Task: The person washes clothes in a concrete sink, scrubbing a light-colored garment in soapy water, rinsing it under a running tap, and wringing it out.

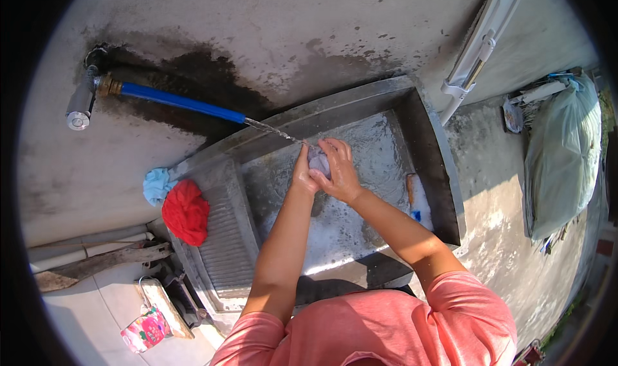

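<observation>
Between my left hand (306, 173) and my right hand (339, 170) is a wet, bunched greyish-lilac cloth (319, 163), pressed by both palms and fingers. Water runs onto it from a blue hose (183, 102), joined by a brass fitting (110, 84) to a chrome tap (82, 100) on the wall. Both hands are above the basin of a concrete wash sink (437, 139), where shallow water and suds lie. A ribbed washboard (227, 240) forms the sink's left part. On its upper left corner rests a bunched red cloth (186, 212), with a light blue cloth (157, 186) beside it.
A brush (415, 199) lies among suds at the basin's right side. A white plastic fixture (475, 52) leans on the wall. Farther right stands a full translucent plastic bag (562, 158). At the lower left are a wooden branch (101, 264), a white pipe (87, 252) and a pink floral packet (146, 329).
</observation>
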Available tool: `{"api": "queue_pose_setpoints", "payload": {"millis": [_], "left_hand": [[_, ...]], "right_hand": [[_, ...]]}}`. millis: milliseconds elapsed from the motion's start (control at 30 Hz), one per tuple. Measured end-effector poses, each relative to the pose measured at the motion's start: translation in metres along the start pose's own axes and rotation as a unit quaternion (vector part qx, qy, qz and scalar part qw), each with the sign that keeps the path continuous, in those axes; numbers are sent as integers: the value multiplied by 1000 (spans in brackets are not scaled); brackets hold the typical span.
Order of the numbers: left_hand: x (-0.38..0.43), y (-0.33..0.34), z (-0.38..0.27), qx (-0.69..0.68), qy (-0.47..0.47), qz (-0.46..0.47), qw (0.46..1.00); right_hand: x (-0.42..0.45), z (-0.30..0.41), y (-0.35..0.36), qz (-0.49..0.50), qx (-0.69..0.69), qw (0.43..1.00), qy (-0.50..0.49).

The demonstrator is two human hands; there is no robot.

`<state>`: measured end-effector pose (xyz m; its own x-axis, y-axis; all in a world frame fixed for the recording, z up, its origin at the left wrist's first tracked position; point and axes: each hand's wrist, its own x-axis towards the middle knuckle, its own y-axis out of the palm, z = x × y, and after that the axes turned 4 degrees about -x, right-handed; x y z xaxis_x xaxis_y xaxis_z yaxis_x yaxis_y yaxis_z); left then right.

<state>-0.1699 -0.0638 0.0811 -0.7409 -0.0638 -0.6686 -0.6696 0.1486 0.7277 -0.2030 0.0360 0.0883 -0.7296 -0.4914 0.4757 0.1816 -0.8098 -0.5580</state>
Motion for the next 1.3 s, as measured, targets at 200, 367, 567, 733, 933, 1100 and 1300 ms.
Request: {"api": "queue_pose_setpoints", "payload": {"millis": [200, 367, 567, 733, 933, 1100, 1300], "left_hand": [[30, -22, 19, 138, 245, -74, 957], [26, -17, 13, 549, 406, -147, 716], [8, -24, -11, 500, 269, -64, 821], [-1, -53, -28, 485, 154, 71, 858], [-18, -41, -29, 621, 88, -54, 777], [-7, -51, -30, 528, 147, 21, 836], [-5, -63, -9, 704, 381, 18, 599]], "right_hand": [[-10, -15, 23, -19, 41, 979, 200], [-15, -40, 45, -4, 326, 833, 447], [10, -26, 17, 71, 618, 478, 620], [-6, -50, 14, 254, 340, 761, 490], [-17, -83, 24, 158, 177, 939, 249], [-11, -71, 17, 137, 117, 967, 180], [12, -62, -34, 375, 33, 905, 199]]}}
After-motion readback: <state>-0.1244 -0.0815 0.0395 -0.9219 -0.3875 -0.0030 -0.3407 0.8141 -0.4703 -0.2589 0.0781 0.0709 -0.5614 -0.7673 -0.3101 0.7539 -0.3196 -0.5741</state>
